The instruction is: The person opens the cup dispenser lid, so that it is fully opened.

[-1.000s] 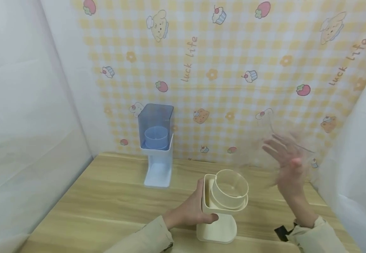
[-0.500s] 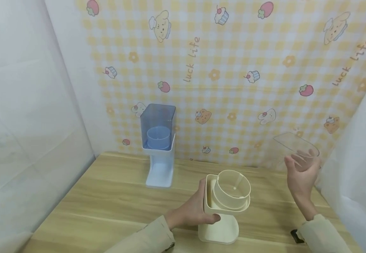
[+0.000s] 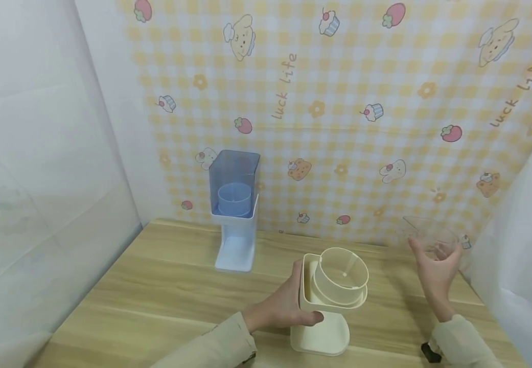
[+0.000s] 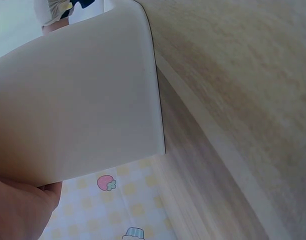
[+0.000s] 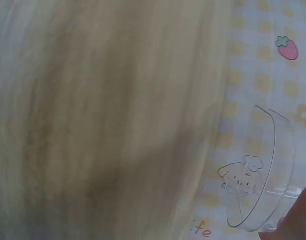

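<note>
Left hand (image 3: 284, 306): fingers curled round cream dispenser (image 3: 334, 307), round cup (image 3: 339, 286) in its tray. Right hand (image 3: 437, 276): fingers hold clear cover (image 3: 438, 235), apart from dispenser. Blue dispenser (image 3: 234, 225) stands farther back.

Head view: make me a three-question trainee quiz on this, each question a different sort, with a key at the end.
1. Fill in: in the head view, the blue dispenser stands to the ____ of the cream stand.
2. Multiple choice: what does the right hand hold?
A) Nothing
B) The blue dispenser
C) A clear cover
3. True or false: the left hand is apart from the cream stand.

Key:
1. left
2. C
3. False; the left hand grips the cream stand.
</note>
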A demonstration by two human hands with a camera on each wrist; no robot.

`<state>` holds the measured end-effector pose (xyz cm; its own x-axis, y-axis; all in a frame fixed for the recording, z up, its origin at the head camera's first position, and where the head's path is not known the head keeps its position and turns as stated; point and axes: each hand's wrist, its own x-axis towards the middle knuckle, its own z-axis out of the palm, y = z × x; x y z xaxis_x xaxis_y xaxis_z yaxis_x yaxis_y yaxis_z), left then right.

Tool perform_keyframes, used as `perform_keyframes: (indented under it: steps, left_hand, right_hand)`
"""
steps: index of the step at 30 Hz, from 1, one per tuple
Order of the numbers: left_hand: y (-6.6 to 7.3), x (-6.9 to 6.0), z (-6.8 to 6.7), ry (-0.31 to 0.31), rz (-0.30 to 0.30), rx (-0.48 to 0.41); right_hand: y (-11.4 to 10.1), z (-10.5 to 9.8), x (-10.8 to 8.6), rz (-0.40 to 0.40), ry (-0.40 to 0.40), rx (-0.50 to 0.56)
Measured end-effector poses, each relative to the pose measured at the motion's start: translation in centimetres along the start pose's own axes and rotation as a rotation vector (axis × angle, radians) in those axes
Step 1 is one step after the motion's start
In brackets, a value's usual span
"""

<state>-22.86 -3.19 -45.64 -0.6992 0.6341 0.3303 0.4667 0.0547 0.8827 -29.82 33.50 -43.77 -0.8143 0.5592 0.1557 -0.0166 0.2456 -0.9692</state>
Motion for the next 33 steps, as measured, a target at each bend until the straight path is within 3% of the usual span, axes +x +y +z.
perform_keyframes:
  steps: [8, 19, 27, 33]
  left_hand:
    - [0.0, 0.0, 0.0, -0.008, 0.008, -0.001]
    - [0.1, 0.0, 0.0, 0.010, 0.011, 0.045]
    - [-0.2, -0.1, 0.1, 0.001, -0.002, 0.006]
    - [-0.1, 0.0, 0.1, 0.019, -0.004, 0.016]
  right_hand:
    - [1.6, 0.6, 0.2, 0.030, -0.024, -0.059]
    - [2.0, 0.7, -0.2, 0.019, -0.092, -0.142]
    - [1.8, -0.3, -1.3, 0.053, -0.201, -0.175]
    - [2.4, -0.5, -1.7, 0.034, -0.188, -0.167]
